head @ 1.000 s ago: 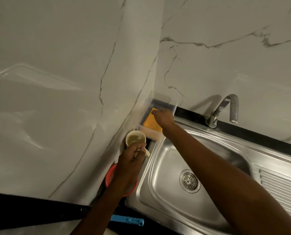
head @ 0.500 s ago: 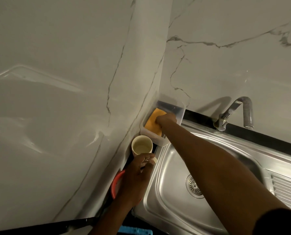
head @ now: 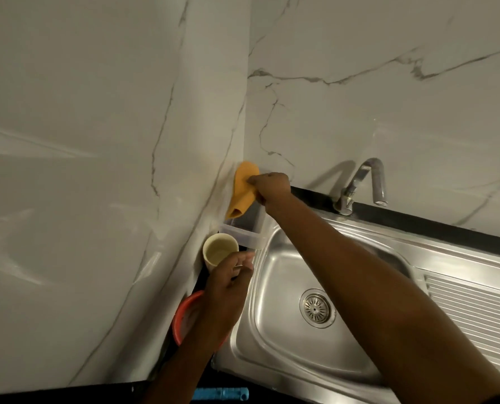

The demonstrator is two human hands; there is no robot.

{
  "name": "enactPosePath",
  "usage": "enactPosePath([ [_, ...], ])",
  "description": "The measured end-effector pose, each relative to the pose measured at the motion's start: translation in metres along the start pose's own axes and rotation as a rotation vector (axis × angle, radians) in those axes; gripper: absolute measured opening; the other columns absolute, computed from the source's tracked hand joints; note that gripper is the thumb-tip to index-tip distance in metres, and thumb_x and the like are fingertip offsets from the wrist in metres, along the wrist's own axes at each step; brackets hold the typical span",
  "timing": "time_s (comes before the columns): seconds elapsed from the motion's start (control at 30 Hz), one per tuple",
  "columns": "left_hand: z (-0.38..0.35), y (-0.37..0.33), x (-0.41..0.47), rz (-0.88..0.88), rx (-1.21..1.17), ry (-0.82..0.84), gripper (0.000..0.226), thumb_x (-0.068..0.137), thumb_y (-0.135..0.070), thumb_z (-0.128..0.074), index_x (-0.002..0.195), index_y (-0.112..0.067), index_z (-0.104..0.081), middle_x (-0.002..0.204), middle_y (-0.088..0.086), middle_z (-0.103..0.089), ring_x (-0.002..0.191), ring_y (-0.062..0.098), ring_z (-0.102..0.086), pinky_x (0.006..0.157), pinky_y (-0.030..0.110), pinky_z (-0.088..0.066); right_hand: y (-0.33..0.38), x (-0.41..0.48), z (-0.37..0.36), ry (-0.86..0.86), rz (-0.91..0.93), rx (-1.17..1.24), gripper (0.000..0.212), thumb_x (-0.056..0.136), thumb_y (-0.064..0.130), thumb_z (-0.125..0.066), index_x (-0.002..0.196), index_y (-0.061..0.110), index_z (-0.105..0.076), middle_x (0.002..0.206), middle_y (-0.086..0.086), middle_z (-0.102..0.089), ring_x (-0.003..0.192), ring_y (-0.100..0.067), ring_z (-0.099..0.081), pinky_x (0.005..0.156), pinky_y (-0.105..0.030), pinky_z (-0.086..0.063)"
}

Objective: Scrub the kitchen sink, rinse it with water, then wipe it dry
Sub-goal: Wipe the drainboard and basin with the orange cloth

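The right hand (head: 269, 189) pinches an orange cloth (head: 243, 188) between thumb and fingers and holds it up by the corner of the marble walls. Its arm stretches out across the steel sink (head: 283, 354). The cloth's lower end hangs just over a clear plastic container (head: 243, 233) at the sink's far left corner. The left hand (head: 228, 290) curls its fingers round the handle of a cream cup (head: 219, 250), which stands upright just beside the container. What the cup holds cannot be told. A red bowl (head: 181, 313) lies under that wrist.
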State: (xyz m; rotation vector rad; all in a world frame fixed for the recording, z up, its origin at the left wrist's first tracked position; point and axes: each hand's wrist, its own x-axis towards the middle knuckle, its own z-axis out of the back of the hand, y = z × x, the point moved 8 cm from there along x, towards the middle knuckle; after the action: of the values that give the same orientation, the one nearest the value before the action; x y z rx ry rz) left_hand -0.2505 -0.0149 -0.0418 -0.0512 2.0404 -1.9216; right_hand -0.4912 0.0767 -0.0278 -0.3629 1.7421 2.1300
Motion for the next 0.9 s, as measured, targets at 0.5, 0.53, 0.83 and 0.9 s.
enactPosePath([
  [0.5,-0.081,0.028,0.007,-0.009,0.211,0.097,0.026,0.103,-0.018,-0.062,0.111,-0.041,-0.070,0.113,-0.022,-0.073,0.108,0.000,-0.067,0.100,0.036,-0.055,-0.163,-0.052,0.146,0.332,-0.356,0.597,0.053,0.100,0.049,-0.056,0.137,0.012,-0.064,0.127,-0.018,-0.071,0.105,-0.034,-0.072,0.086,-0.046,-0.059],
  [0.53,-0.085,0.031,0.007,-0.003,0.223,0.090,0.026,0.103,-0.018,-0.062,0.113,-0.040,-0.070,0.115,-0.020,-0.073,0.109,0.000,-0.067,0.100,0.035,-0.055,-0.170,-0.044,0.146,0.322,-0.353,0.562,0.055,0.099,0.049,-0.059,0.140,0.014,-0.061,0.129,-0.018,-0.069,0.107,-0.034,-0.071,0.085,-0.046,-0.059],
  [0.83,-0.102,0.066,0.006,0.082,0.291,0.012,0.028,0.104,-0.022,-0.059,0.119,-0.045,-0.067,0.124,-0.028,-0.066,0.113,-0.015,-0.058,0.090,0.008,-0.044,-0.114,0.059,0.111,0.035,0.409,-0.633,0.074,0.103,0.039,-0.055,0.165,0.032,-0.015,0.163,-0.014,-0.030,0.142,-0.039,-0.040,0.112,-0.051,-0.041],
  [0.9,-0.103,0.078,0.003,0.101,0.269,-0.022,0.030,0.104,-0.019,-0.060,0.119,-0.043,-0.069,0.125,-0.025,-0.067,0.114,-0.014,-0.058,0.092,0.011,-0.045,-0.122,0.072,0.097,0.016,0.468,-1.051,0.092,0.099,0.040,-0.060,0.166,0.028,0.003,0.172,-0.013,0.003,0.157,-0.043,-0.005,0.125,-0.057,-0.020],
])
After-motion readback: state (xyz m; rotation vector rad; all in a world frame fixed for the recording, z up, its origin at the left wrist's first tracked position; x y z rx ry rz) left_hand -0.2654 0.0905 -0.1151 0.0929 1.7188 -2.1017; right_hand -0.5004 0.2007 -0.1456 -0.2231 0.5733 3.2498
